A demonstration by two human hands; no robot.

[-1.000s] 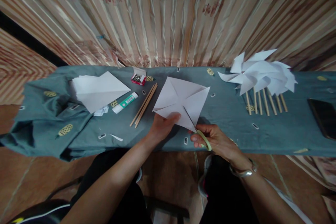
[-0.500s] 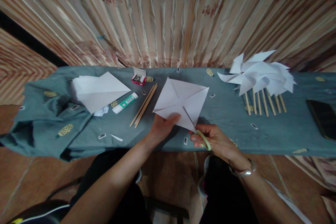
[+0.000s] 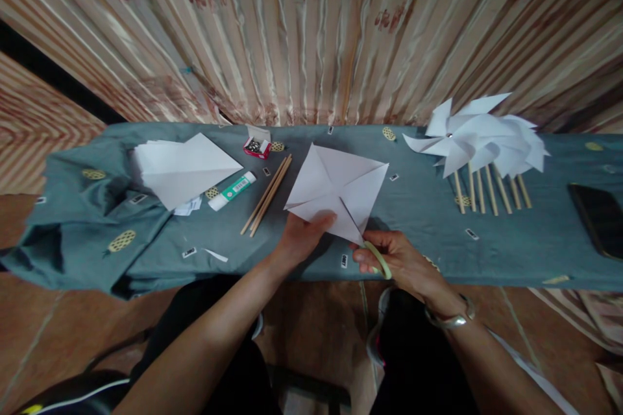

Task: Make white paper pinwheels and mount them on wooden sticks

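My left hand (image 3: 302, 233) grips a square sheet of white paper (image 3: 357, 175) by its near left side, thumb on top and fingers underneath. Slits run from the sheet's corners toward its middle. In my right hand (image 3: 389, 256) is a pair of scissors (image 3: 378, 260) with pale green handles. The blades lie at the sheet's near corner, along the slit there, and are mostly hidden by the paper. To the left of the sheet lie a few thin wooden sticks (image 3: 267, 198).
A glue stick (image 3: 232, 191), a small red box of metal pins (image 3: 257, 144) and a stack of white paper (image 3: 189, 168) lie to the left. Several paper pinwheels on sticks (image 3: 487, 139) are at the right, with a black phone (image 3: 596, 217) beyond. Behind the table hangs a curtain (image 3: 311, 39).
Almost nothing differs. The paper sheet has shifted very slightly to the right; both hands keep their hold.
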